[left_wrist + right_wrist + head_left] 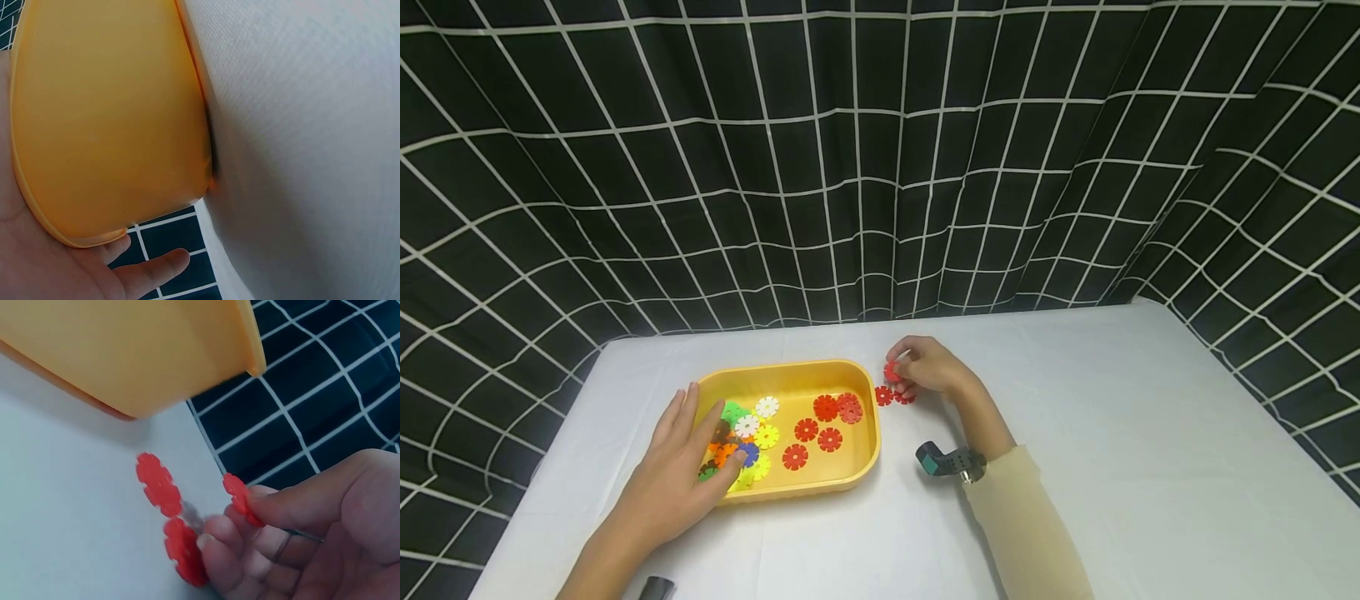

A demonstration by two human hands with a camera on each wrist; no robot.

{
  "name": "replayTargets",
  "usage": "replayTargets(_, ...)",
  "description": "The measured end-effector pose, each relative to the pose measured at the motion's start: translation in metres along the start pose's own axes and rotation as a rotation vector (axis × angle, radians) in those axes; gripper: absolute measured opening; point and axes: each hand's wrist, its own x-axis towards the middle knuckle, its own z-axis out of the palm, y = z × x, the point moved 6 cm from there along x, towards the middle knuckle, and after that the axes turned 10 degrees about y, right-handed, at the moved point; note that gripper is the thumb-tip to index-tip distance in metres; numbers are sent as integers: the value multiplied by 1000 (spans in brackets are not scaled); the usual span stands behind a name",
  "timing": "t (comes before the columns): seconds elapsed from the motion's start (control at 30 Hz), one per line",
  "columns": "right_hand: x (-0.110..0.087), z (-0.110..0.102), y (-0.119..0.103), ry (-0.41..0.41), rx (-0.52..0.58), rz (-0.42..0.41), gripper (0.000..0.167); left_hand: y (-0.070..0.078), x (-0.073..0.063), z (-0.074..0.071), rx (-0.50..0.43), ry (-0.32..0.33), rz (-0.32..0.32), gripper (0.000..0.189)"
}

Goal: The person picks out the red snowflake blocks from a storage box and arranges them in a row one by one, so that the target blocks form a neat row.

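My right hand (934, 367) is just beyond the right end of a yellow plastic tray (808, 490). Between thumb and fingers it pinches a red snowflake disc (236, 495), a flat notched piece. On the white tabletop below those fingers lie two more red discs: one (158, 484) apart from the hand, the other (184, 553) right by a fingertip. My left hand (673, 479) rests at the tray's left end, fingers spread and fairly straight across the rim. In the left wrist view the palm lies along the tray's edge.
Inside the tray, several red discs (830, 439) lie toward the right, and a mixed pile of yellow (766, 437), white, green, orange, blue and brown discs fills the left. A dark object (657, 588) shows at the front edge. Behind the table hangs a black gridded cloth (880, 208).
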Motion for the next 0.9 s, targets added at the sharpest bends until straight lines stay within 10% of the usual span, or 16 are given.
replayTargets(0.9, -7, -39, 17, -30, -320, -34, 4, -1, 0, 0, 4, 5, 9, 75)
